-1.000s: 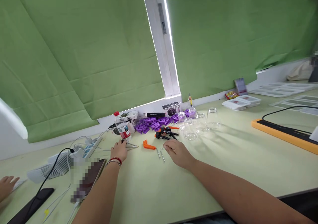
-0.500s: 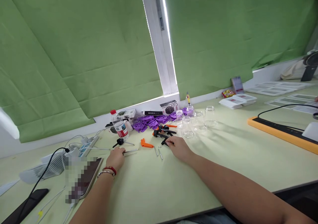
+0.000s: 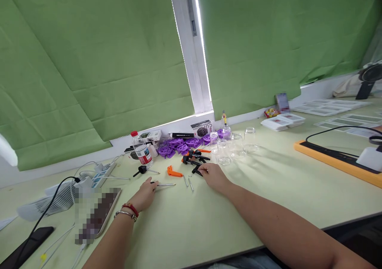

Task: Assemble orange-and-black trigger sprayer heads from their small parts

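Observation:
My left hand (image 3: 147,193) is closed around a screwdriver (image 3: 165,184). Its thin metal shaft points right, low over the table, and my fingers cover most of the handle. Fingers pinched, my right hand (image 3: 212,175) holds a small black plastic part (image 3: 196,170) at the near side of a pile of black clamp-like parts (image 3: 191,160). Between my hands lie an orange lever-shaped piece (image 3: 173,172) and two metal pins (image 3: 191,184). Beyond my left hand is another black-handled tool (image 3: 142,169) with a metal shaft.
Purple plastic parts (image 3: 176,146) are heaped by the wall, beside a red-capped bottle (image 3: 141,149). Several clear glass jars (image 3: 223,153) stand right of them. A phone (image 3: 104,217) and cables lie at left, an orange power strip (image 3: 340,163) at right.
My left hand has moved right with the screwdriver, bringing its shaft closer to the metal pins. My right hand stays at the black part. The view has shifted slightly.

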`<state>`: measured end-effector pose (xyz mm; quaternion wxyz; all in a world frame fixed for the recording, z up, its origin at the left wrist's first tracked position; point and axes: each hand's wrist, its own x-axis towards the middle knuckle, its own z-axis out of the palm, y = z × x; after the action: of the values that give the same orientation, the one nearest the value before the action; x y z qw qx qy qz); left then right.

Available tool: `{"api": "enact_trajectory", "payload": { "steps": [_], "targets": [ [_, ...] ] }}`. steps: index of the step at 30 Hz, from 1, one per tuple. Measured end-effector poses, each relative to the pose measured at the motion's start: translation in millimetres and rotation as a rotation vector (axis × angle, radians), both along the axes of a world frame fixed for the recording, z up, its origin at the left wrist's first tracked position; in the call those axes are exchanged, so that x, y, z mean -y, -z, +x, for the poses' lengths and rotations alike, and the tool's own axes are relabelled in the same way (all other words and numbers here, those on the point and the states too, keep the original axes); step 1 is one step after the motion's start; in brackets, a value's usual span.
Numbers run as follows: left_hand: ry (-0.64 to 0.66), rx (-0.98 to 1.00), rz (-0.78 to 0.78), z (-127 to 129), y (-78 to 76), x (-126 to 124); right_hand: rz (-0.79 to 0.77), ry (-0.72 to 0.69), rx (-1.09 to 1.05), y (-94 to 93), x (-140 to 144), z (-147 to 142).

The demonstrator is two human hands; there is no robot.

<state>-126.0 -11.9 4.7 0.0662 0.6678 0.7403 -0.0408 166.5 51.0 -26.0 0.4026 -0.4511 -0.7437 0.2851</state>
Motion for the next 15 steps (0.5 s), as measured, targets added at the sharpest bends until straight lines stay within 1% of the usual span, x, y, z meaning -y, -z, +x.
{"api": "enact_trajectory", "payload": {
  "steps": [4, 7, 10, 15],
  "targets": [
    [0.074, 0.072, 0.059, 6, -9.9, 6, -0.005, 0.007, -0.011, -0.1, -1, 1],
    [0.053, 0.135, 0.113, 10, -17.8, 8, -0.034, 0.007, -0.010, 0.1, -1, 1],
    [0.051, 0.183, 0.063, 13, -22.4, 9, -0.046, -0.001, 0.004, 0.3, 0, 0],
    [0.068, 0.310, 0.002, 21, -22.6, 12, -0.025, -0.040, 0.016, 0.3, 4, -2]
  ]
}}
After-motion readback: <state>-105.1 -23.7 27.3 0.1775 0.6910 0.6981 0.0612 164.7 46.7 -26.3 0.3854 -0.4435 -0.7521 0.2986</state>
